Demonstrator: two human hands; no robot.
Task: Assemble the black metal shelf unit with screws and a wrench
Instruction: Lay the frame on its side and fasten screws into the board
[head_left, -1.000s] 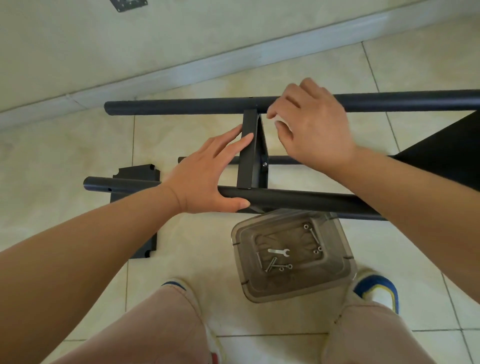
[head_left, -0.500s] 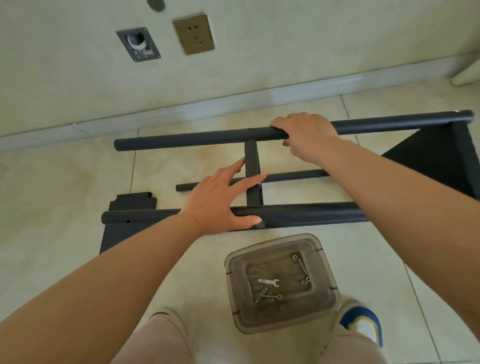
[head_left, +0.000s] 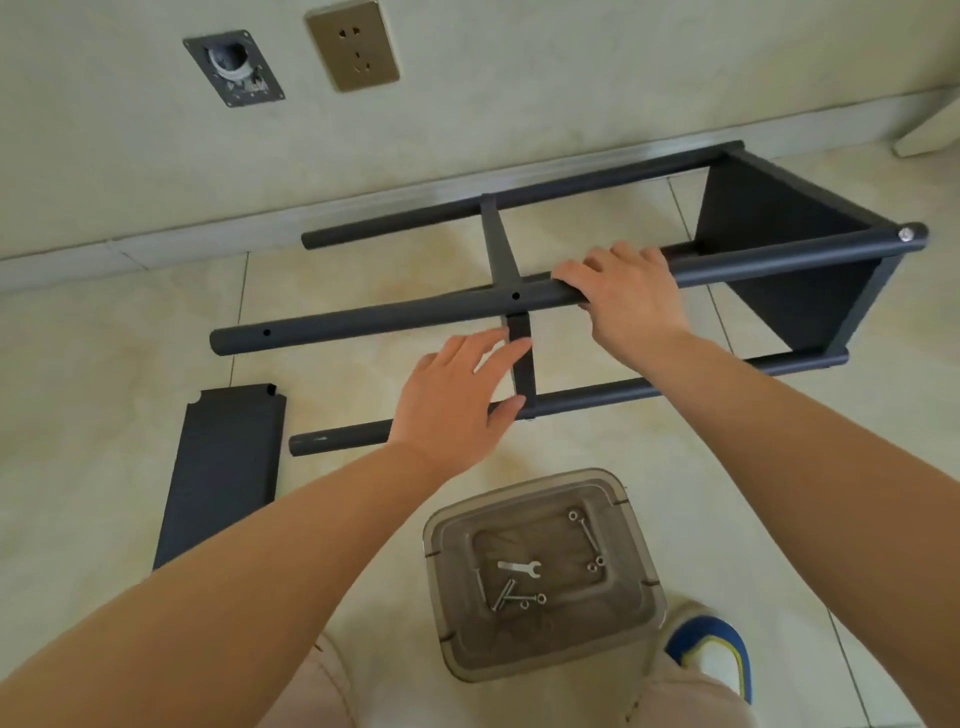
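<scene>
Two hands: both on the shelf frame (head_left: 571, 291), which lies on its side on the tiled floor (head_left: 130, 338), at the centre of view.
Frame build: black round tubes run from 9 o'clock toward 3 o'clock; a solid black end panel (head_left: 769, 208) closes the 3 o'clock end; a thin flat crosspiece (head_left: 501, 244) joins the tubes near mid-length.
Upper tube: the raised tube (head_left: 363, 322) shows two open screw holes, one near its 9 o'clock end, one at the crosspiece joint.
Fastener: one silver screw head (head_left: 906, 235) sits at the tube end by the panel.
Right hand: the right hand (head_left: 631, 301) has its grip curled over the raised tube, just to the 3 o'clock side of the crosspiece.
Left hand: the left hand (head_left: 457, 400) has its grip spread, fingers straight against the lower part of the crosspiece, thumb by the near tube (head_left: 597, 397).
Loose part: a black shelf panel (head_left: 223, 473) lies flat on the floor at 8 o'clock, apart from the frame.
Hardware: a clear plastic container (head_left: 644, 525) at 6 o'clock holds a small silver wrench (head_left: 519, 567) and several screws (head_left: 506, 592).
Wall: a socket plate (head_left: 353, 44) and an open wall box (head_left: 234, 67) at 11 o'clock.
</scene>
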